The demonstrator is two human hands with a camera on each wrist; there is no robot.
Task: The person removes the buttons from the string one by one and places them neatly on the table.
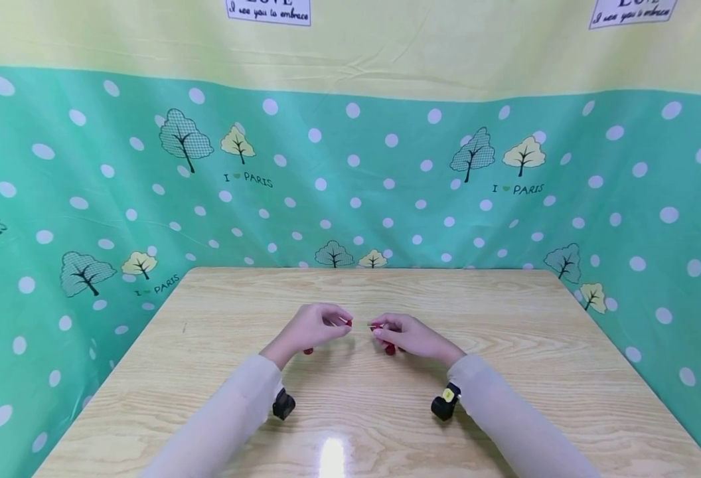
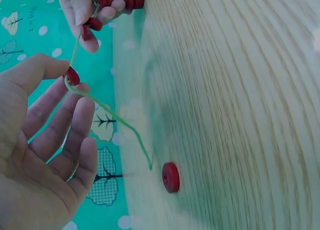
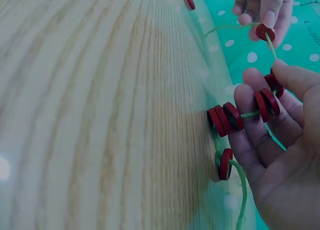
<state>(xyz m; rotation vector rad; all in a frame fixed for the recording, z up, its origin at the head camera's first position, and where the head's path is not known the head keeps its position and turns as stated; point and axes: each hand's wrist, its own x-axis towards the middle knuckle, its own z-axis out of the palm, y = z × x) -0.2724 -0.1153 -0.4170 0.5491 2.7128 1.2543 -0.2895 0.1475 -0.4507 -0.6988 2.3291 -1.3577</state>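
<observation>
A red disc bead [image 2: 73,76] is pinched by the left hand [image 2: 40,172] between thumb and fingertips, with a green cord [image 2: 122,121] apparently run through it, free end trailing. The right hand [image 3: 295,162] pinches the cord beside the strung beads [image 3: 233,117], which hang about its fingers; a loose bead [image 2: 172,178] lies on the wooden table [image 2: 240,115]. To my eye, good threading calls for a lightly taut span between the hands, the bead's hole kept in line, and the tail guarded from slipping back.
</observation>
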